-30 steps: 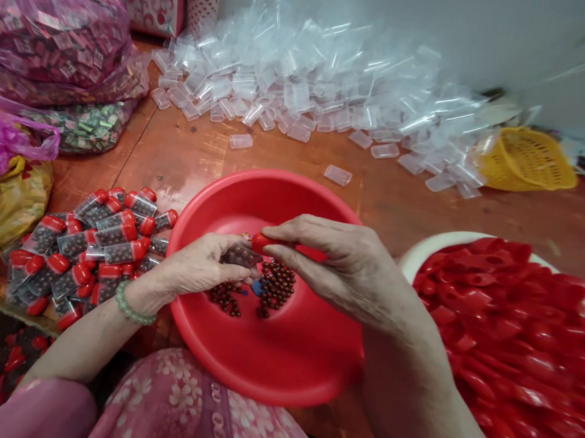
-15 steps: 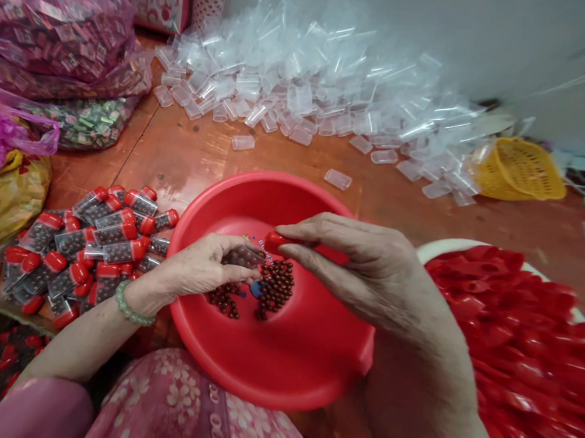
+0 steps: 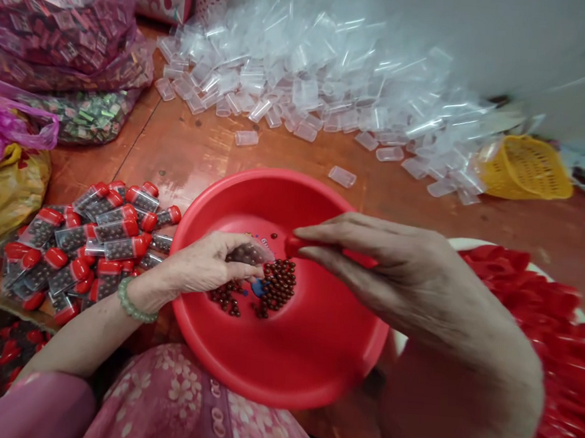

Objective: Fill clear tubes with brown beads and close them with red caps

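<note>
My left hand [image 3: 204, 263], with a green bead bracelet at the wrist, is closed around a small clear plastic container [image 3: 253, 251] with brown balls inside. Its open end points right, over the red basin [image 3: 312, 370]. My right hand [image 3: 370, 258] pinches a red cap [image 3: 294, 246] between thumb and fingers, a short way right of the container and apart from it. Beneath both hands, loose brown balls [image 3: 278, 286] lie on the basin floor, with a single one a little farther back.
Filled, red-capped containers [image 3: 116, 230] are heaped at left. Clear containers [image 3: 302, 79] pile up along the wall, a yellow basket [image 3: 531, 169] beside them. Red caps [image 3: 562, 371] fill a pale tub at right. Plastic bags of small packets [image 3: 70, 30] stand at far left.
My right hand has drawn back to the right with the red cap, away from the container. The left hand stays nearly in place, its container's open end now showing. One ball appears farther back.
</note>
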A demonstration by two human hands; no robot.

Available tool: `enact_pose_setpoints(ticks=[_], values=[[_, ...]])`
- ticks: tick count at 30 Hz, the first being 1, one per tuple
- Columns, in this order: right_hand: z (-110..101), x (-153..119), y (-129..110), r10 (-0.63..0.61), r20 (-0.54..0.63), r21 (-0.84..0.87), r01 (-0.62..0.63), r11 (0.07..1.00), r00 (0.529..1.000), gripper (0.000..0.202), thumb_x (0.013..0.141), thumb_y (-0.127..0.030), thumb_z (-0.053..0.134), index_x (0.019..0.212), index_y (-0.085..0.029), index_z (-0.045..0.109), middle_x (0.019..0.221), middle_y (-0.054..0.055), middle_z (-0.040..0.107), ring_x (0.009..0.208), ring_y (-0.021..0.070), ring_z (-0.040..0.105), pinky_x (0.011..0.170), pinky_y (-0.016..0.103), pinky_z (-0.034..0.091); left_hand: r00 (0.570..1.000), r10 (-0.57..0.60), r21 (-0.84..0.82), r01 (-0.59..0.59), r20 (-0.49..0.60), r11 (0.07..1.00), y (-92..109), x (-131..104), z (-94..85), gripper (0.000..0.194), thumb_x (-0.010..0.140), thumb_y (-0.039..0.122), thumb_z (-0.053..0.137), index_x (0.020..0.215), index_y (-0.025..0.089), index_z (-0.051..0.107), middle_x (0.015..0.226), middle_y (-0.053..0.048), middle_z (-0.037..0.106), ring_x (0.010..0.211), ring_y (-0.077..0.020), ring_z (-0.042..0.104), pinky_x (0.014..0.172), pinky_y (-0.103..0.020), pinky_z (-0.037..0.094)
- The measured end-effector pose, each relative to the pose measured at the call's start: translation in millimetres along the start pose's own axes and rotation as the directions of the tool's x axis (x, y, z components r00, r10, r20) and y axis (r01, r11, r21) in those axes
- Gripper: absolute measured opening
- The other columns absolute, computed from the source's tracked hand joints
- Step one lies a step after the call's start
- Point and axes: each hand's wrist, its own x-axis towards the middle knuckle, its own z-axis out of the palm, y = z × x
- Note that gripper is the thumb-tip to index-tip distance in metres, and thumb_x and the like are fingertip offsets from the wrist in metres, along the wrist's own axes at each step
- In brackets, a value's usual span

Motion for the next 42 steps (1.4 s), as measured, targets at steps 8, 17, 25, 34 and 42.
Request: enact_pose_setpoints(ticks=[8, 17, 25, 34, 42], values=[[59.9, -0.7, -9.2, 0.387, -0.284, 0.518, -0.2, 0.832, 0.877, 0.012, 0.085, -0.026, 0.069, 0.096, -0.024, 0.074, 0.09, 0.001, 0.075, 0.083, 0.0156, 0.07, 0.081, 0.033, 0.058, 0.996, 0.039, -0.231, -0.019, 0.081, 0.973, -3.8, -0.4, -8.0, 0.019, 0.076, 0.016, 0.07, 0.093, 0.01, 0.064, 0.081, -0.004, 0.069, 0.073, -0.0101, 0.064, 0.069, -0.022, 0.048], [65.1, 5.0, -15.5, 0.327, -0.376, 0.466, -0.128, 0.876, 0.867, 0.011, 0.084, -0.02, 0.067, 0.094, -0.023, 0.071, 0.086, 0.001, 0.073, 0.078, 0.0152, 0.068, 0.073, 0.031, 0.057, 0.995, 0.013, -0.259, 0.012, 0.096, 0.966, -7.1, 2.9, -7.8, 0.027, 0.069, 0.025, 0.08, 0.087, 0.011, 0.065, 0.076, -0.003, 0.067, 0.068, -0.0106, 0.062, 0.069, -0.025, 0.047], [72.7, 10.2, -12.3, 0.324, -0.393, 0.408, -0.152, 0.9, 0.861, 0.005, 0.086, -0.023, 0.066, 0.089, -0.02, 0.067, 0.077, 0.0, 0.07, 0.069, 0.0125, 0.065, 0.066, 0.026, 0.054, 0.993, -0.01, -0.441, 0.063, 0.12, 0.895, -10.3, 4.6, -9.5, 0.041, 0.077, 0.047, 0.077, 0.086, 0.009, 0.063, 0.075, -0.005, 0.067, 0.066, -0.0115, 0.064, 0.063, -0.022, 0.05], [79.7, -1.2, -4.1, -0.07, -0.316, -0.027, 0.064, 0.998, 0.946, 0.083, 0.072, -0.061, 0.074, 0.135, -0.016, 0.043, 0.116, 0.016, 0.063, 0.103, 0.0302, 0.064, 0.085, 0.045, 0.055, 0.996, -0.029, -0.51, 0.068, 0.085, 0.858, -11.2, 7.6, -9.5, 0.04, 0.094, 0.046, 0.054, 0.09, 0.008, 0.065, 0.08, -0.009, 0.068, 0.066, -0.0141, 0.065, 0.061, -0.025, 0.052], [86.4, 6.2, -5.1, -0.196, -0.378, -0.265, 0.097, 0.959, 0.905, 0.063, 0.078, -0.037, 0.067, 0.132, -0.019, 0.04, 0.107, 0.015, 0.065, 0.097, 0.0301, 0.064, 0.08, 0.044, 0.052, 0.998, -0.026, -0.468, 0.052, 0.062, 0.882, -12.5, 10.6, -7.1, 0.057, 0.089, 0.063, 0.05, 0.09, 0.009, 0.069, 0.074, -0.01, 0.069, 0.077, -0.0194, 0.067, 0.073, -0.029, 0.053]])
